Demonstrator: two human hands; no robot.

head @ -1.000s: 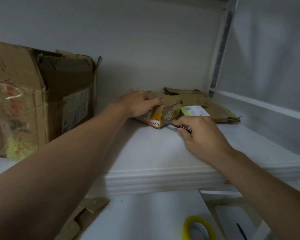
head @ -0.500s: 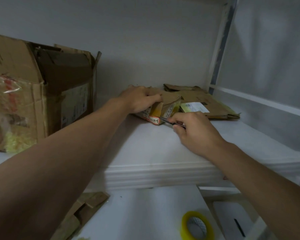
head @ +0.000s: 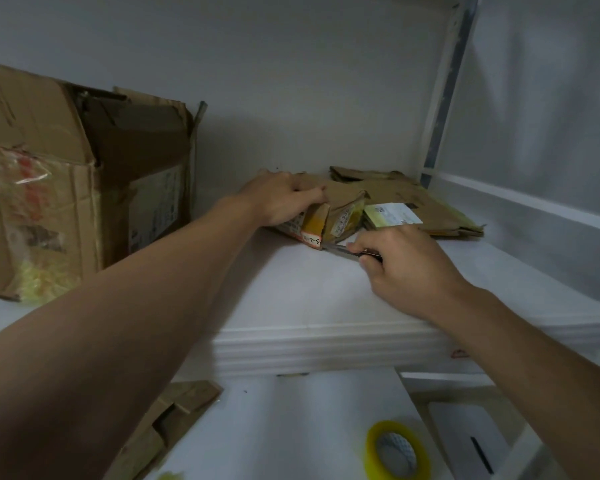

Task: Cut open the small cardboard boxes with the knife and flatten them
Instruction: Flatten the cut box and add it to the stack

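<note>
The small cardboard box [head: 329,223], printed in yellow and orange with a white label at its lower front corner, lies on the white counter [head: 291,299] toward the back, partly collapsed, with a torn flap standing at its front. The left hand [head: 278,199] holds it from above, with the fingers curved over the brown top panel and pressing it down. The right hand [head: 406,268] is closed around the knife [head: 340,250], pinching the handle low over the counter. The thin blade points left and meets the bottom front edge of the box just beside the white label.

Touching the box on its right and reaching behind it is a pile of flattened cardboard [head: 430,209], brown and creased, with a pale shipping label [head: 392,214] on the piece nearest the knife hand. Well apart, at the left end of the counter, stands a large, worn cardboard box [head: 84,188] with its flaps open and crumpled clear tape on its front.

Below the counter's moulded edge is a lower white surface. There, a yellow tape roll [head: 397,452] lies flat at the right, and cardboard scraps [head: 174,417] lie at the left, partly hidden by the left forearm.
</note>
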